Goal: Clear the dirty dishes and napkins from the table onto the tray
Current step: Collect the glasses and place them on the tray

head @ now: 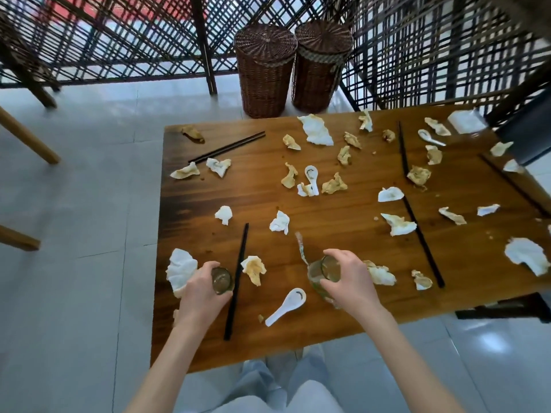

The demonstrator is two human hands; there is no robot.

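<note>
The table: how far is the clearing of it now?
Nothing looks finished: no tray is in view. In hand: the left hand grips one glass, the right hand another glass. Left on the table: many napkins, spoons and chopsticks.

No text, label, brand, number or sign can be read anywhere in the frame. Dark curved marks are seen inside the bowls of two white spoons, one at lower centre (286,305) and one near the middle of the frame (311,178), but no letters or figures can be made out in them.
</note>
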